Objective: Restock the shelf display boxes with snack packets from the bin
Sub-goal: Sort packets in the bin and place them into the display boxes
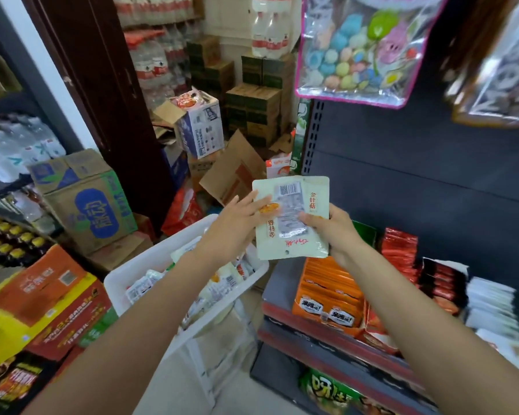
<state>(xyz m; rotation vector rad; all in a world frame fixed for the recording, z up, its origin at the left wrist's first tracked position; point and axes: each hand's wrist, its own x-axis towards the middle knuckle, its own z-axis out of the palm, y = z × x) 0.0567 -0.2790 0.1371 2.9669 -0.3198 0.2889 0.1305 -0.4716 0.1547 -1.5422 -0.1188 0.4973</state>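
Note:
I hold a small stack of pale cream snack packets (294, 217) with a barcode and red lettering, raised in front of the dark shelf back panel. My right hand (331, 232) grips the stack's right edge, thumb across the front. My left hand (237, 226) rests its straight fingers against the stack's left edge. Below my left forearm stands the white plastic bin (162, 259), holding several more white packets. On the shelf (327, 333) under the stack sits an orange display box (327, 298) of orange packets, with red, black-red and white packets (492, 301) in rows to its right.
Cardboard cartons (84, 202) and bottled-water packs (153, 64) crowd the floor and back left. Orange and yellow boxes (42, 298) stand at the lower left. A clear bag of toys (366, 46) hangs above the shelf. A green snack bag (327, 390) lies on the lower shelf.

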